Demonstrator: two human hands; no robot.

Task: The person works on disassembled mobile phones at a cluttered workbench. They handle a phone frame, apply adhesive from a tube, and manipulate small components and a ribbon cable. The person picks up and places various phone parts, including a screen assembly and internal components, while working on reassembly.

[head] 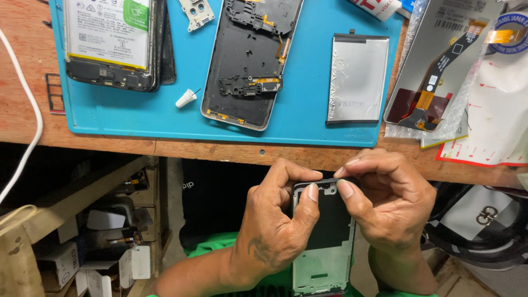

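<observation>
The person is holding a phone frame [324, 242] with both hands, below the edge of the wooden tabletop [220, 151]. The left hand [272, 223] is closing around the frame's left side, with its thumb pressing on the upper corner. The right hand [385, 203] is gripping the top right corner between thumb and curled fingers. On the blue mat [308, 110] above, an opened phone body [247, 60], a silver battery [357, 77] and a small white tip [186, 99] are lying apart from each other.
</observation>
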